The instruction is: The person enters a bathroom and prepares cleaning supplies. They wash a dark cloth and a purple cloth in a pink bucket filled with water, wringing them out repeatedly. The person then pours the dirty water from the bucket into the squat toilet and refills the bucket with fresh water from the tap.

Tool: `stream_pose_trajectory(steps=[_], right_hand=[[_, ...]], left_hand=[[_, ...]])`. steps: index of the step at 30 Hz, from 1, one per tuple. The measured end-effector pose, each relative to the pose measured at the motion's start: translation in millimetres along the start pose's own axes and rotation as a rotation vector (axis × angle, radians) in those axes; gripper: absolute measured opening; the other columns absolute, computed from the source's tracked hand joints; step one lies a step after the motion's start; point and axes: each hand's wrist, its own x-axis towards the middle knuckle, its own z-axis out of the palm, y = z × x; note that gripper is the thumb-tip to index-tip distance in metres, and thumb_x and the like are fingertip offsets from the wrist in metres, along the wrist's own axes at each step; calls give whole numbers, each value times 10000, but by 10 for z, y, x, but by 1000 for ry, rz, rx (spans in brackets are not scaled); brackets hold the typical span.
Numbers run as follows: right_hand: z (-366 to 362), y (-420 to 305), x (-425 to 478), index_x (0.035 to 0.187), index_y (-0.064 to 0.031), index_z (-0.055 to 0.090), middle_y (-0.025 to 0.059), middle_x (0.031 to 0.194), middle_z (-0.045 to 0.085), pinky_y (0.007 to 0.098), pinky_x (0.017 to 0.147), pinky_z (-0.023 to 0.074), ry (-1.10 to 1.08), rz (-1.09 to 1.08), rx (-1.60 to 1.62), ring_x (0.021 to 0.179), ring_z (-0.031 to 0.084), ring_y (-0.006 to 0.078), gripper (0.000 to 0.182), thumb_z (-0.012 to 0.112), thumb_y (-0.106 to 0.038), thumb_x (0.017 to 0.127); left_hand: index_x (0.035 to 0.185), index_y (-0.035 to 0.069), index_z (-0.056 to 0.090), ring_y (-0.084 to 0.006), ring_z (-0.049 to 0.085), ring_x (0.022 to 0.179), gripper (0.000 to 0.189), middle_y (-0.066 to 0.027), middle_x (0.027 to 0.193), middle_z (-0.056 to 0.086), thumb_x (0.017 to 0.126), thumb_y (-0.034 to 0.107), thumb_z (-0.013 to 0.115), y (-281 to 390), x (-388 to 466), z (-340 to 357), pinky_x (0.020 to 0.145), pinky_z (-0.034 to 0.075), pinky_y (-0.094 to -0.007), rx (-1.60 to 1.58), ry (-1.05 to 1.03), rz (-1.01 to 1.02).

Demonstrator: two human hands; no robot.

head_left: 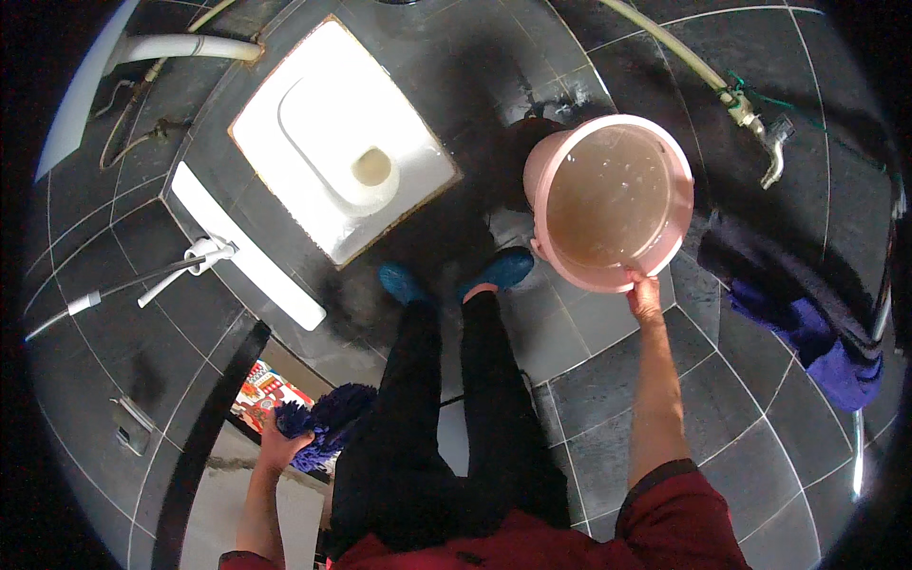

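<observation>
Murky water fills much of a pink plastic bucket [543,206] at the right of the view. Its near rim is gripped by my right hand [645,298], arm stretched forward; the bucket's mouth faces the camera. At the lower left, my left hand [279,443] holds a purple-blue shaggy chenille mop head or cloth [335,420] beside my leg. A white squat toilet [356,100] set in the floor lies ahead, with brownish water in its drain hole.
A white floor squeegee [249,249] leans at the left. Pipes run along the upper left wall. A metal tap [773,153] sticks out at the right, above dark and purple towels [833,356] on a rail. A patterned mat [263,395] lies by the doorway. The grey tile floor looks wet.
</observation>
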Motion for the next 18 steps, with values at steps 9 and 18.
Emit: stream_pose_trajectory(steps=[9, 18], right_hand=[[752, 512, -766, 992, -36, 525, 31, 869, 574, 277, 630, 462, 66, 56, 277, 774, 562, 149, 290, 569, 6, 708], [1160, 789, -1064, 1081, -44, 506, 63, 1008, 570, 358, 790, 475, 61, 31, 402, 937, 552, 205, 375, 611, -44, 721]], left_hand=[[1093, 19, 499, -183, 570, 919, 685, -102, 983, 602, 510, 205, 807, 917, 553, -75, 841, 436, -305, 339, -140, 232], [1078, 80, 528, -219, 631, 832, 674, -113, 900, 645, 494, 253, 819, 1145, 664, -338, 762, 477, -320, 615, -98, 328]])
